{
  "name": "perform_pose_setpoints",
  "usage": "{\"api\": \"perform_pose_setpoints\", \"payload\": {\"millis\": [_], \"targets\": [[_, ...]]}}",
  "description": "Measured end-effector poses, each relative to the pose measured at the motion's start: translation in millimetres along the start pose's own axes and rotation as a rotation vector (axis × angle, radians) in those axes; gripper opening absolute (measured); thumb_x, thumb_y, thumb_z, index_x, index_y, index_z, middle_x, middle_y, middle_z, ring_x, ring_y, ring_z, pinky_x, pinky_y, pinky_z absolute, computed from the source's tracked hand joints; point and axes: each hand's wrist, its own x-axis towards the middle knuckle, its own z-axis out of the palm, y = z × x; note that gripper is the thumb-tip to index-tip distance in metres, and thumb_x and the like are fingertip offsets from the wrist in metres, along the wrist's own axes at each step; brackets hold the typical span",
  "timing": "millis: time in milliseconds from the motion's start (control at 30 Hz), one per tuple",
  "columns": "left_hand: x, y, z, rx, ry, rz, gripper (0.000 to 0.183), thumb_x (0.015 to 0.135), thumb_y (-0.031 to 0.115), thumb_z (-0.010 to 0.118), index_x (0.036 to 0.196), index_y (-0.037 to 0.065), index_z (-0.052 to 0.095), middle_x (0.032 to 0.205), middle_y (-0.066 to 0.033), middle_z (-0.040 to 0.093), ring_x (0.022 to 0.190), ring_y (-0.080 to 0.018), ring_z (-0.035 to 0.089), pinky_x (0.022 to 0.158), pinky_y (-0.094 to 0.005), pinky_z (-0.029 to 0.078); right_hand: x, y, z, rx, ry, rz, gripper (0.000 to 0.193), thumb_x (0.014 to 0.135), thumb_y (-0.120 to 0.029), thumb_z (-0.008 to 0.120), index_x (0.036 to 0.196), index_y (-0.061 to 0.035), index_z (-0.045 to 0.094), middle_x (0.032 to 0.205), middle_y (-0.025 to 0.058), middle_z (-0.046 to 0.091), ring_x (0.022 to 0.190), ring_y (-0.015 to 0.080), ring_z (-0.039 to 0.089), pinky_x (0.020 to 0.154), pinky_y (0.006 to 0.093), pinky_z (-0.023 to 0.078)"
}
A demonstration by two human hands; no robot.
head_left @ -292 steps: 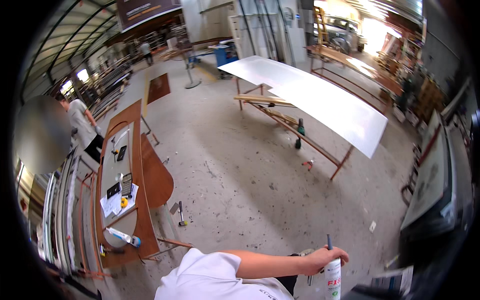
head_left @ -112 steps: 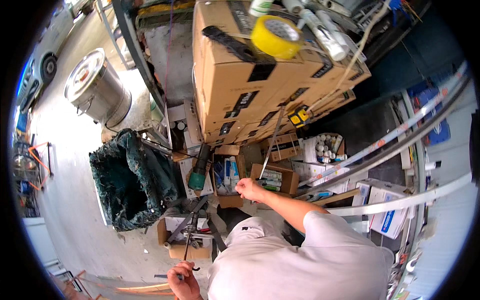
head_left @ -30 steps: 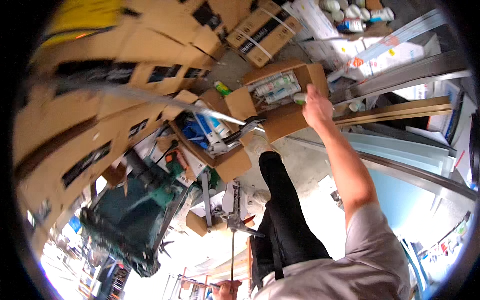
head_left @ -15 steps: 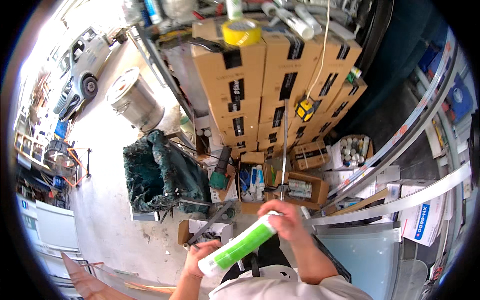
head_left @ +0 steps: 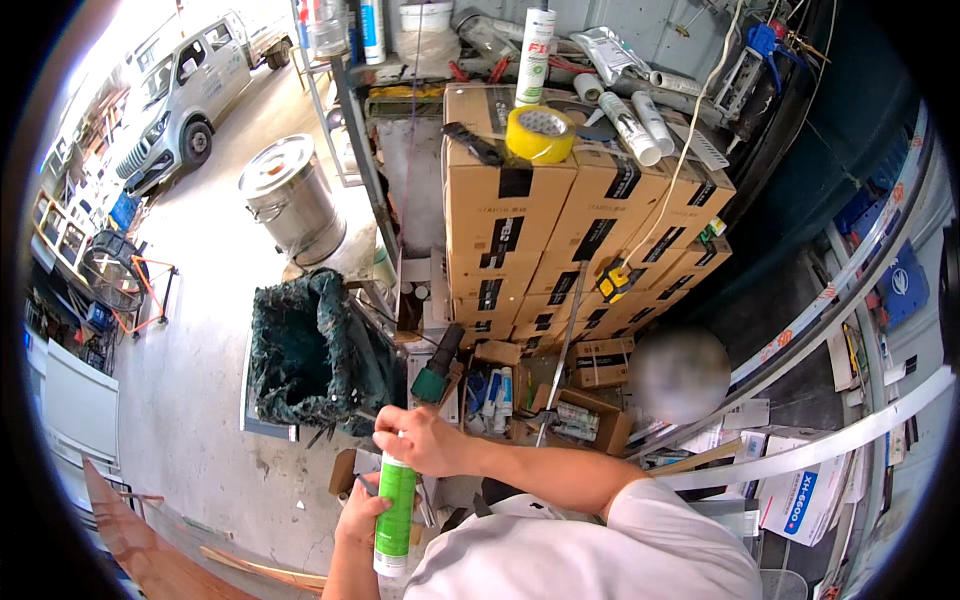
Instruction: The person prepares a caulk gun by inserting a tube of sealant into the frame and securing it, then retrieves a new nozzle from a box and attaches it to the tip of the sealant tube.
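We have the green sealant cartridge [head_left: 396, 515] upright in front of our chest, above the floor beside the dark green bin [head_left: 305, 355]. Our left hand [head_left: 362, 512] wraps its lower body in a closed grip, and our right hand [head_left: 418, 440] is closed over its top end, hiding the nozzle. To do this well, we judge the left hand should hold the tube steady and vertical while the right works only at the tip, keeping it clear of the open boxes of tubes [head_left: 497, 390] and the stacked cardboard cartons [head_left: 560, 230] just ahead.
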Motion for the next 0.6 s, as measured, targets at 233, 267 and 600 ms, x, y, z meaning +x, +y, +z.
{"api": "perform_pose_setpoints", "payload": {"millis": [233, 267, 600], "targets": [[8, -1, 32, 0.025, 0.367, 0.063, 0.033, 0.066, 0.005, 0.07, 0.097, -0.002, 0.064, 0.085, -0.011, 0.067, 0.074, -0.0227, 0.068, 0.067, -0.036, 0.057, 38, 18, -5, -0.388, -0.259, -0.452, 0.034, 0.098, -0.032, 0.051, 0.106, 0.0008, 0.057, 0.108, 0.0209, 0.057, 0.09, 0.0348, 0.063, 0.075, 0.041, 0.052], [12, -2, 29, -0.001, 0.477, 0.079, 0.03, 0.069, 0.003, 0.07, 0.098, -0.002, 0.063, 0.086, -0.0118, 0.068, 0.073, -0.0217, 0.068, 0.066, -0.0353, 0.057, 41, 14, -8, -0.177, -0.148, -0.176, 0.036, 0.099, -0.032, 0.051, 0.114, 0.0009, 0.053, 0.105, 0.0192, 0.059, 0.088, 0.0282, 0.064, 0.073, 0.0376, 0.052], [-39, -9, 16, -0.828, 0.978, 0.486, 0.036, 0.086, 0.023, 0.064, 0.115, 0.005, 0.053, 0.092, -0.0152, 0.065, 0.082, -0.0281, 0.066, 0.072, -0.0434, 0.058, -27, 9, 50, 0.418, -0.775, 0.379, 0.046, 0.098, -0.018, 0.055, 0.134, 0.0031, 0.037, 0.099, 0.0088, 0.06, 0.082, 0.0145, 0.059, 0.07, 0.0306, 0.051]]}}
